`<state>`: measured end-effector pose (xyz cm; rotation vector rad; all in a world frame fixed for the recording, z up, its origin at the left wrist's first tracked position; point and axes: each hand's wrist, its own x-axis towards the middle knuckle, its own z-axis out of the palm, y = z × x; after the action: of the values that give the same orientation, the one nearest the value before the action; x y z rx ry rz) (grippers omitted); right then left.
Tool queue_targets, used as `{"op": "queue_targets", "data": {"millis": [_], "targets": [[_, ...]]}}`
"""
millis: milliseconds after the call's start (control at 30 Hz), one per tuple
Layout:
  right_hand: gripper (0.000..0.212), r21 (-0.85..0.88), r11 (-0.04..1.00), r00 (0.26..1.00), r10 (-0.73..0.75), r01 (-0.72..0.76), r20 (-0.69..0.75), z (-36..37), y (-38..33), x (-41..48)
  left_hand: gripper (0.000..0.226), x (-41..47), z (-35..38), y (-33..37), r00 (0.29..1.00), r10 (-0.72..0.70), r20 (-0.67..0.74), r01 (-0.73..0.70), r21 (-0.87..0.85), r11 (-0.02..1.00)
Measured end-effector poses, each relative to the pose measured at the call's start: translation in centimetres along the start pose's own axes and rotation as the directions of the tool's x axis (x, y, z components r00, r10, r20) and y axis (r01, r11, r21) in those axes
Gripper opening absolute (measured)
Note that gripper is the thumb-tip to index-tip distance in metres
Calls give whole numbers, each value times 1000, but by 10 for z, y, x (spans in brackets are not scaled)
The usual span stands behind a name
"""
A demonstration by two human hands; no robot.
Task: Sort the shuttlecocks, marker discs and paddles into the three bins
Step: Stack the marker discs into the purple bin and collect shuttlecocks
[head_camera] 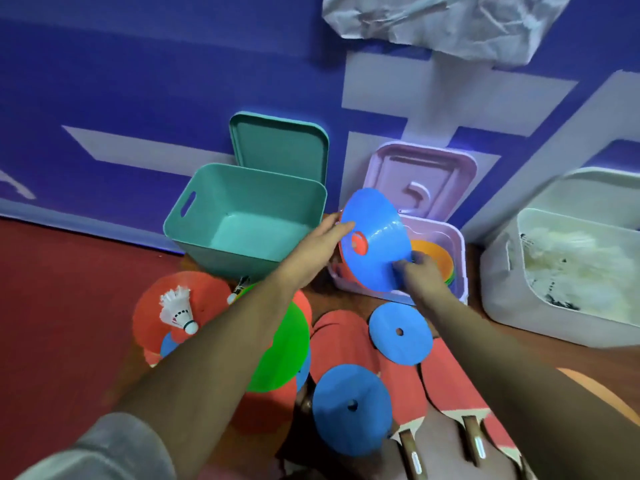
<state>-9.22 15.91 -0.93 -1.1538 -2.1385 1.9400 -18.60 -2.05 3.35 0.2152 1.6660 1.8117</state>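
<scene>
Both hands hold a stack of marker discs, blue on the outside with red showing behind, tilted over the pink bin. My left hand grips its left edge, my right hand its lower right edge. Orange and green discs lie inside the pink bin. On the floor lie two more blue discs, a green disc, red discs, a white shuttlecock and red paddles. The white bin on the right holds shuttlecocks. The teal bin has nothing in it.
The teal lid and the pink lid lean against the blue wall behind their bins. A crumpled grey sheet hangs on the wall at the top. Red floor stretches to the left.
</scene>
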Motion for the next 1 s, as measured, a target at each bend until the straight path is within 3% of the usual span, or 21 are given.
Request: {"op": "queue_targets", "data": {"millis": [67,167,233,300,400,567,700,767,867,933,1000], "targets": [[36,-31,999,999,7,-9,-36,-8,-1,15,50,26,6,-2,1000,-13,-25,13,11,1000],[29,-128,991,992,-61,46,-113,-24,-2,32,38,58,19,-14,995,-22,-102,28,58,998],[27,-187,981,978,-85,49,-190,-38,-2,40,33,78,27,-27,984,-7,-178,54,263,963],[29,-263,963,967,-119,57,-225,-52,-1,52,41,100,34,-44,974,25,-227,97,510,855],[42,-401,908,952,-223,124,-212,-65,7,70,42,121,52,-70,976,-32,-215,175,691,701],[49,-496,842,931,-328,212,-159,-75,13,76,54,132,80,-105,977,-50,-207,201,816,543],[46,-625,763,934,-323,164,-150,-82,25,86,30,139,85,-118,984,-166,-70,121,940,319],[45,-724,680,961,-262,119,-89,-85,36,95,25,137,84,-123,968,-248,-31,101,957,273],[38,-792,598,979,-205,120,-6,-89,47,103,29,137,80,-124,971,-234,-37,112,943,314],[42,-778,602,958,-287,179,-1,-92,48,98,37,134,75,-111,988,-133,-83,132,894,428],[43,-738,613,914,-406,281,11,-96,40,82,27,119,70,-91,990,23,-136,100,822,561]]}}
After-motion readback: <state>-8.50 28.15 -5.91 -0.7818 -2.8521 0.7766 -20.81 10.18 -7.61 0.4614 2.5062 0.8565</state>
